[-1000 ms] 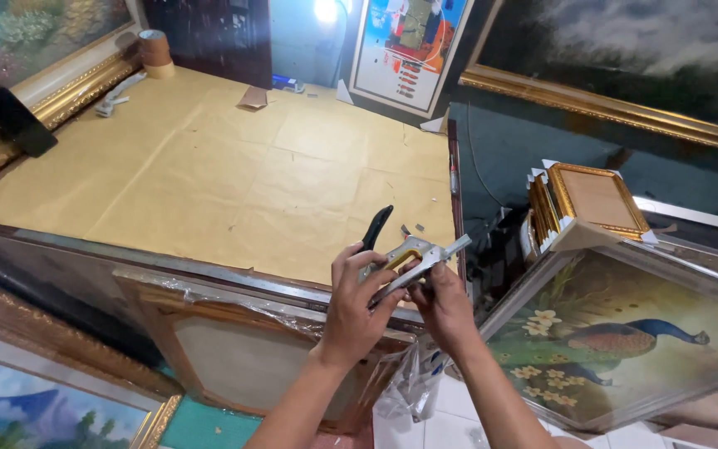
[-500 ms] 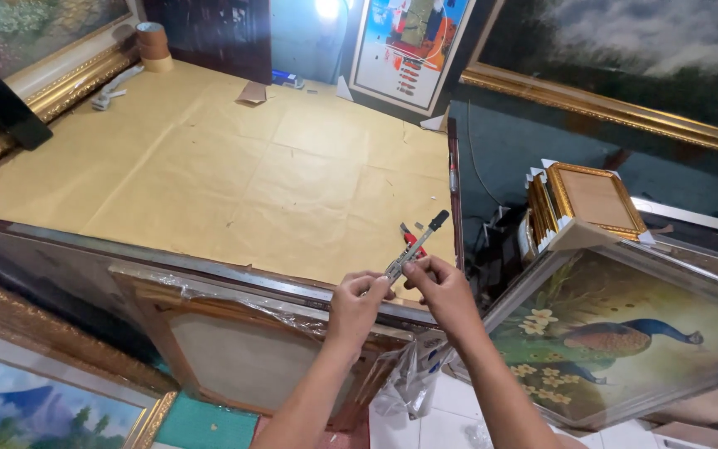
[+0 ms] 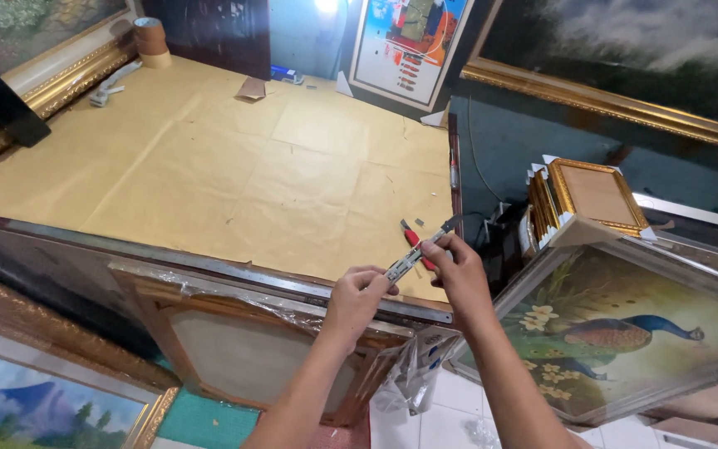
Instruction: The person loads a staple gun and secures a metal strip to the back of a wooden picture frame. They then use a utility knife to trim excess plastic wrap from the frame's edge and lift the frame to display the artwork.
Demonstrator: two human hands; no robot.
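- A utility knife (image 3: 415, 254) is held over the near right edge of a paper-covered table (image 3: 234, 175), hemmed by framed paintings (image 3: 625, 333).
- Its ends are pinched by the left hand (image 3: 359, 295) and right hand (image 3: 457, 270), fingers closed.

A tape roll (image 3: 152, 39) sits far from a peacock painting (image 3: 625, 333).

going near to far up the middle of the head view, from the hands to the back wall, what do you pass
left hand and right hand on a metal tool → red-handled pliers → brown paper-covered table → scrap of cardboard → colourful poster against the wall
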